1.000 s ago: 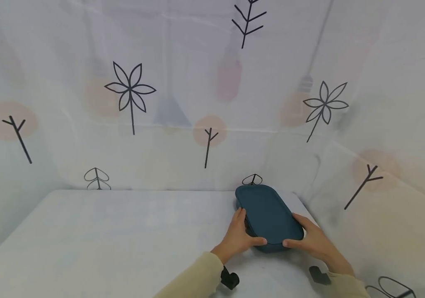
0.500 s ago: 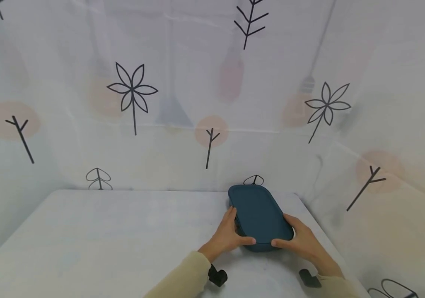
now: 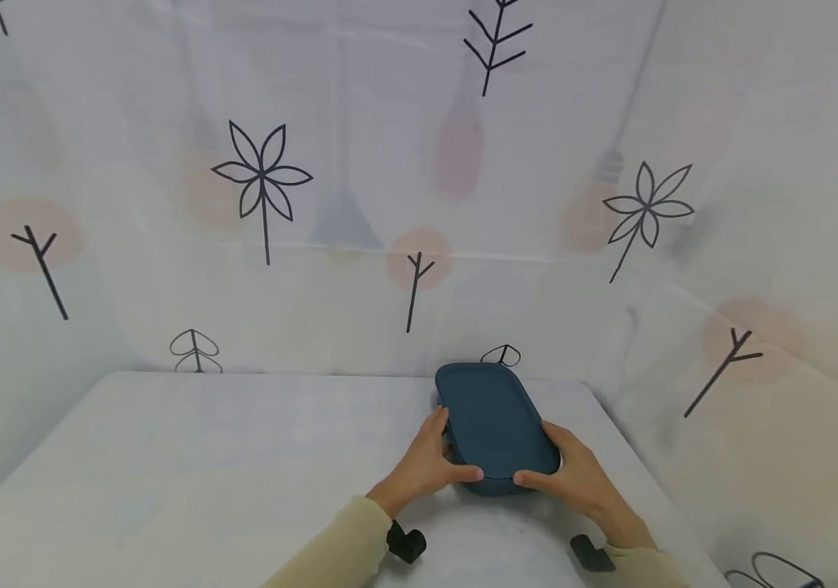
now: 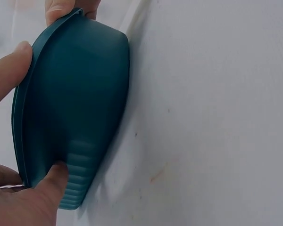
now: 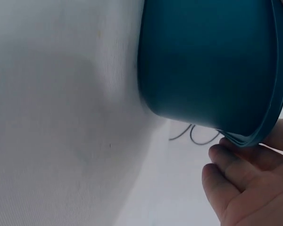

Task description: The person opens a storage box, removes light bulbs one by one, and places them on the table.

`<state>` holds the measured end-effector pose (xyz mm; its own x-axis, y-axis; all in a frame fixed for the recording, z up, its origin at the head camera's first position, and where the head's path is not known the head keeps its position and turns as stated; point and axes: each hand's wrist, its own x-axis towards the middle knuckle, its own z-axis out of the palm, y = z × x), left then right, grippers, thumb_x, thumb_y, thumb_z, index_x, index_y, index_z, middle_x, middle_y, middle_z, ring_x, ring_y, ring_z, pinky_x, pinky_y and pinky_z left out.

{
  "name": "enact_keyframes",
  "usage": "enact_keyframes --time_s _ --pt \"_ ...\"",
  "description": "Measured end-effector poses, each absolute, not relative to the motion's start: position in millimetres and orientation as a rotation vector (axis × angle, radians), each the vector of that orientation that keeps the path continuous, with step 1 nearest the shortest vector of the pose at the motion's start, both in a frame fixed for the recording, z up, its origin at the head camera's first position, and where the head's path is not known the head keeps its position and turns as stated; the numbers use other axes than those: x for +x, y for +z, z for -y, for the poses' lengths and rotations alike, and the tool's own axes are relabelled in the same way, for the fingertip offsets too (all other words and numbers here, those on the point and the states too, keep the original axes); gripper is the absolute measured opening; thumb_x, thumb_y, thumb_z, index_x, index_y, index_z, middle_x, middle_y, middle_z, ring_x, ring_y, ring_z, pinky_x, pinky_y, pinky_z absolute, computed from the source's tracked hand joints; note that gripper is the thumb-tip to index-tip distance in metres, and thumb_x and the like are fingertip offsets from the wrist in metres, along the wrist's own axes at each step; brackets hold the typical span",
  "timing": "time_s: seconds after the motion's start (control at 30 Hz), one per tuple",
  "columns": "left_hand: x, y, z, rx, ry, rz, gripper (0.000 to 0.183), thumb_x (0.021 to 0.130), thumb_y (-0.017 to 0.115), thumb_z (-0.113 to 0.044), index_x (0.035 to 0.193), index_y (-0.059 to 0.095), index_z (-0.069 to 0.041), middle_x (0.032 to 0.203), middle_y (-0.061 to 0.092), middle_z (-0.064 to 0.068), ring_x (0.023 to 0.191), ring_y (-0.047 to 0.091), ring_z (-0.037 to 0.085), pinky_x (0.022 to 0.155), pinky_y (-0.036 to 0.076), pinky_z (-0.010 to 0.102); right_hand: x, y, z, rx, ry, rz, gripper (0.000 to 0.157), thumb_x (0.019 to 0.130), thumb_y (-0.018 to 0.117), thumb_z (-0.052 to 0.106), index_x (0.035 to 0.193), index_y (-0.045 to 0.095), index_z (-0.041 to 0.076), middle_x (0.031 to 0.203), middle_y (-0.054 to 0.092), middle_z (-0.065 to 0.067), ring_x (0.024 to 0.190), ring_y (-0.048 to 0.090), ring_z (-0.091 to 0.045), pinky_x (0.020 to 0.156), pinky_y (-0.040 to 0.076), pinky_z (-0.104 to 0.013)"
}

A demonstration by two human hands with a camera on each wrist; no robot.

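Note:
A dark teal lidded box (image 3: 496,420), like a lunch box with rounded corners, sits toward the right of the white table (image 3: 228,465) with its flat lid facing up. From the left, my left hand (image 3: 419,465) holds it, thumb on the near lid edge and fingers along the side. My right hand (image 3: 584,482) grips the opposite side the same way, its thumb also on the near rim. In the left wrist view, a fingertip (image 4: 56,174) presses the ribbed part of the box's wall. The right wrist view shows fingers (image 5: 236,172) curled under the rim.
White cloth (image 3: 331,269) printed with flowers and twigs hangs behind the table and along its right side. The table's back edge runs just beyond the box. A black wrist strap piece (image 3: 406,543) shows by the left sleeve, another (image 3: 591,554) by the right.
Both hands have moved the teal box leftward across the table, keeping their grip on its sides. The head view has shifted slightly.

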<state>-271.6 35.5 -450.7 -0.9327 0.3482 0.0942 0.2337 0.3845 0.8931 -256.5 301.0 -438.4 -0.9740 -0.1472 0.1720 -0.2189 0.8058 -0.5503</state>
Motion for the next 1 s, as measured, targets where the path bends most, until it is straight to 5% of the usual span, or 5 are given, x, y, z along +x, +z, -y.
enact_keyframes --time_s 1.0 --pt "-271.7 -449.0 15.6 0.524 1.625 -2.471 0.114 0.072 0.083 -0.038 0.153 0.010 -0.005 0.158 0.009 0.017 0.131 0.042 0.035 0.101 0.042 0.043 -259.2 -441.4 -251.1 0.303 0.942 2.870 0.113 0.067 0.073 0.067 0.147 0.029 0.001 0.148 0.033 -0.021 0.132 0.036 -0.040 0.103 0.034 -0.057"
